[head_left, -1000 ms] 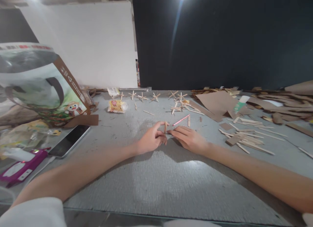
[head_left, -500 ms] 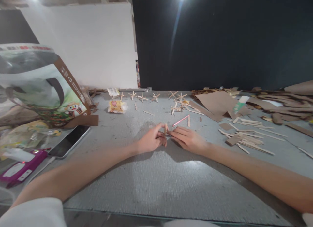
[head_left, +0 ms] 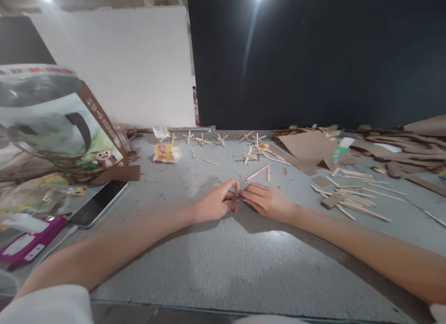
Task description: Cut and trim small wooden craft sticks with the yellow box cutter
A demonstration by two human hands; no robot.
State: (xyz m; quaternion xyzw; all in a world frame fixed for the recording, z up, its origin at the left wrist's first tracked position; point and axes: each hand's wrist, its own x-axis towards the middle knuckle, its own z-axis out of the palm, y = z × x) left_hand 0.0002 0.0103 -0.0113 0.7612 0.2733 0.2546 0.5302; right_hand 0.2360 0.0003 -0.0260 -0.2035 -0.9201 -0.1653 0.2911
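Near the middle of the grey table (head_left: pixel 223 263), my left hand (head_left: pixel 218 202) pinches a small wooden stick piece (head_left: pixel 237 189) between thumb and fingers. My right hand (head_left: pixel 266 201) lies just to the right, fingers together, their tips close to the stick piece; what they grip is too small to make out. Beyond the right hand are a pink and white striped pen (head_left: pixel 257 172) and a short wooden stick (head_left: pixel 268 174). Several star shapes made of crossed sticks (head_left: pixel 220 139) stand farther back.
On the right lie loose wooden sticks (head_left: pixel 365 212), brown cardboard (head_left: pixel 303 147) and a green-and-white tube (head_left: pixel 342 149). A phone (head_left: pixel 99 203), a purple device (head_left: pixel 31 242) and a large printed bag (head_left: pixel 52 128) are on the left. A yellow packet (head_left: pixel 166 153) sits farther back.
The stick piece in my left hand now leans more and sits slightly lower. Both hands have otherwise barely moved.
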